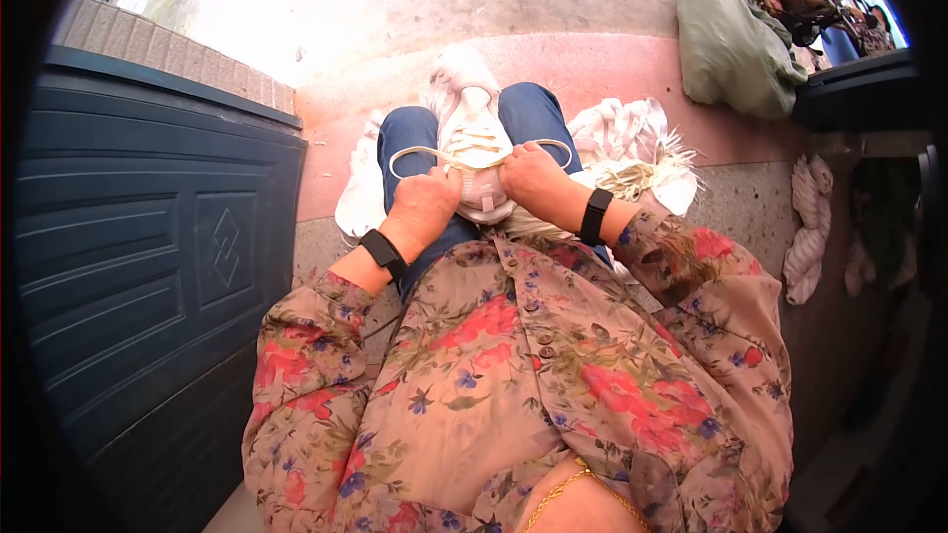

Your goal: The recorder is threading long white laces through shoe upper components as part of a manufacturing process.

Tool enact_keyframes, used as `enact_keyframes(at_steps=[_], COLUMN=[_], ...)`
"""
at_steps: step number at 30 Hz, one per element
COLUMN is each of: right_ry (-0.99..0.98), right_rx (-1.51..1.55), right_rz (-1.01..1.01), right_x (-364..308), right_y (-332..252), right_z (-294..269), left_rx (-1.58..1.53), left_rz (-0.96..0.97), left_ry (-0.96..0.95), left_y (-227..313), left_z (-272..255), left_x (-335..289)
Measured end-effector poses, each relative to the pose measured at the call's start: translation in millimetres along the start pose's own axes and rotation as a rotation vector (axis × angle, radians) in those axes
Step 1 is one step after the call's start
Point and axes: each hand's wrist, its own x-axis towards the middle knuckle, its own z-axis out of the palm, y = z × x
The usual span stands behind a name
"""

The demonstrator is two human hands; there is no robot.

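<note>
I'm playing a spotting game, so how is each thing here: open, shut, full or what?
Left hand, closed on the shoelace.
Right hand, closed on the shoelace.
Shoelace, threaded, ends looping out past the hands.
White shoe, laced, toe pointing away.
Green sack, bulging.
Pale pile, heaped, strands sticking out.
Black wristbands, wrapped round both wrists.
Flowered shirt, buttoned.
Blue door, can't tell whether open or shut.

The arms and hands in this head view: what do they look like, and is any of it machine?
They look human. The left hand and right hand wear no gloves. Each wrist has a wide, plain black band. The loose sleeves are brownish-beige, printed with red and blue flowers and green leaves. No cables show.
</note>
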Motion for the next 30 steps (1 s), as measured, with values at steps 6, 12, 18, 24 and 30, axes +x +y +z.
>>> enact_keyframes(at_steps=[6, 12, 18, 24, 30], right_ry=[-0.133, -0.085, 0.284, 0.626, 0.744], right_rx=[-0.124, -0.137, -0.002, 0.359, 0.976], right_rz=[-0.029, -0.035, 0.025, 0.108, 0.363], right_x=[7.8, 6.0, -2.2, -5.0, 28.1], right_y=[-9.6, -1.5, -0.8, 4.0, 23.9], right_z=[-17.1, -9.3, -2.2, -5.5, -48.1], left_rx=[0.210, 0.167, 0.189, -0.405, -1.079], left_rz=[0.093, 0.088, 0.338, 0.070, -0.405], left_ry=[-0.137, -0.265, 0.243, 0.298, 0.273], left_y=[7.1, 1.3, -12.2, 19.4, 13.9], left_z=[1.7, -8.4, 2.3, -11.4, -42.8], left_x=[5.7, 11.2, 5.5, 25.3, 53.5])
